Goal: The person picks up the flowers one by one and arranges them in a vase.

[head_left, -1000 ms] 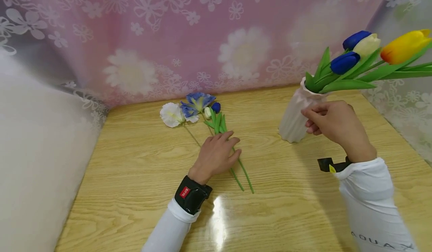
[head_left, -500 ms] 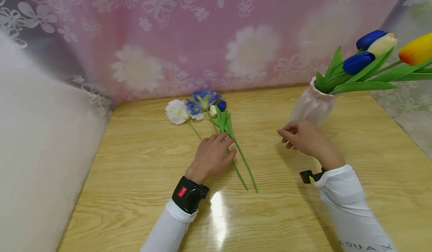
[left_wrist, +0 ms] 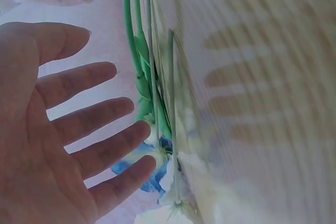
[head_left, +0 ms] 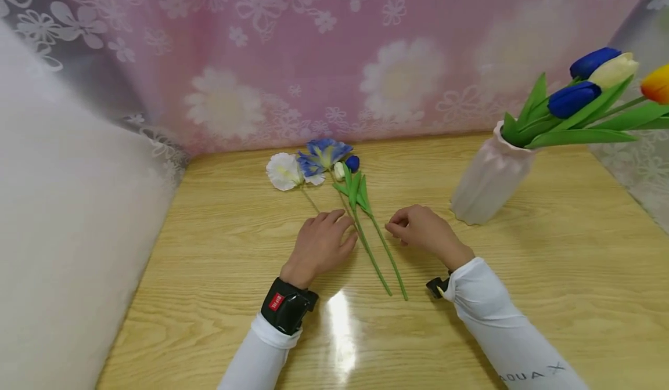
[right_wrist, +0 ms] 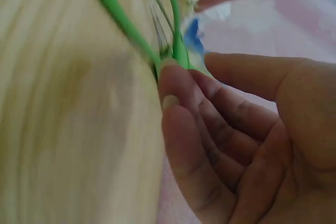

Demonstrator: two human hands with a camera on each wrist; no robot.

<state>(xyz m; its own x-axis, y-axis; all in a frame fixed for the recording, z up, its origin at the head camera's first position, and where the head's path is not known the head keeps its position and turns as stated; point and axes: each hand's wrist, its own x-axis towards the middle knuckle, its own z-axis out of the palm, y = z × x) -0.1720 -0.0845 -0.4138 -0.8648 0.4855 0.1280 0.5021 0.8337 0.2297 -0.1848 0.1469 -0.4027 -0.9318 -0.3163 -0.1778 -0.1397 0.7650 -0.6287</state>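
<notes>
My left hand (head_left: 320, 242) hovers palm down over the table, its fingers spread beside the green stems (left_wrist: 130, 30). Nothing is in its grasp. Just right of those stems is my right hand (head_left: 425, 230), fingers loosely bent and holding nothing; in the right wrist view its thumb and fingertips are apart. Between the hands lie a small blue tulip (head_left: 352, 163) and a small white tulip (head_left: 339, 171) with green leaves. Left of them are a ruffled blue flower (head_left: 325, 153) and a ruffled white flower (head_left: 284, 172), their thin stems partly behind my left hand.
A pale pink ribbed vase (head_left: 487, 184) stands at the right. From it lean large blue tulips (head_left: 574, 100), a cream tulip (head_left: 614, 71) and an orange-yellow tulip (head_left: 657, 85). A pink floral curtain (head_left: 324, 59) hangs behind the wooden table (head_left: 219, 297).
My right hand has moved left from beside the vase to near the flower stems on the table. The left hand has stayed near the stems, shifting slightly left of them.
</notes>
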